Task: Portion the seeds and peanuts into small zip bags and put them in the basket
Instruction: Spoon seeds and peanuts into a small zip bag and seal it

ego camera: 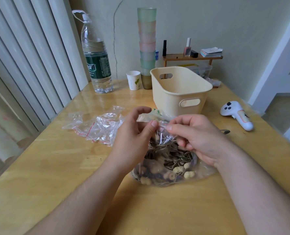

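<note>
— The basket [179, 92] is pale cream, and the worktop [56, 167] a glossy honey-yellow wood.

— The seeds [171, 153] are striped, dark brown on off-white; the peanuts [178, 170] are beige. Both sit in a clear bag [164, 167].

— The small zip bags [96, 128] are clear with red seal lines. The bottle [96, 55] has a dark green label.

— The stacked cups [147, 43] run mint green, pink, then green (the bottom one is olive-brown).
</note>
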The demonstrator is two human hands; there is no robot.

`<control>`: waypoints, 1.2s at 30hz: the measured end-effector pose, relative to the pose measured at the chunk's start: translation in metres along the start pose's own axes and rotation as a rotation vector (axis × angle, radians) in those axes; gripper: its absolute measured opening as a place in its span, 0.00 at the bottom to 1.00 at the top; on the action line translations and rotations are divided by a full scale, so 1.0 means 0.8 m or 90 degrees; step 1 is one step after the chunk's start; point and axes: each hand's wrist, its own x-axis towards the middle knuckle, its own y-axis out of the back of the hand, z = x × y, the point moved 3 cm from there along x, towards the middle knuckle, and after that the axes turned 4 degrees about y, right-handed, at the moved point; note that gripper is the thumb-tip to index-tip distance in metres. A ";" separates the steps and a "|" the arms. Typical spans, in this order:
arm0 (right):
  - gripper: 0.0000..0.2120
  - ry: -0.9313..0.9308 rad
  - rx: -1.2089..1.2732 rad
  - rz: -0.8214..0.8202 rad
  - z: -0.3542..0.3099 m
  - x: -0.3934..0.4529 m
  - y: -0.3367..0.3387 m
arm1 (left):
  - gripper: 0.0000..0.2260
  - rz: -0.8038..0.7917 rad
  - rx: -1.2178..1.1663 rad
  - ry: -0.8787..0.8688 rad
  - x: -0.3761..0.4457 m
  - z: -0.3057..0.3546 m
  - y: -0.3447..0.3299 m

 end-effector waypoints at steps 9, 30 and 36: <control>0.08 0.223 0.074 0.160 -0.001 0.010 -0.003 | 0.05 0.002 -0.164 0.024 0.007 0.001 0.000; 0.08 0.207 0.074 0.153 0.007 0.014 -0.010 | 0.05 0.081 -0.163 0.022 0.011 -0.006 0.004; 0.06 0.219 0.075 0.153 0.010 0.016 -0.011 | 0.07 0.077 -0.147 0.021 0.010 -0.005 0.000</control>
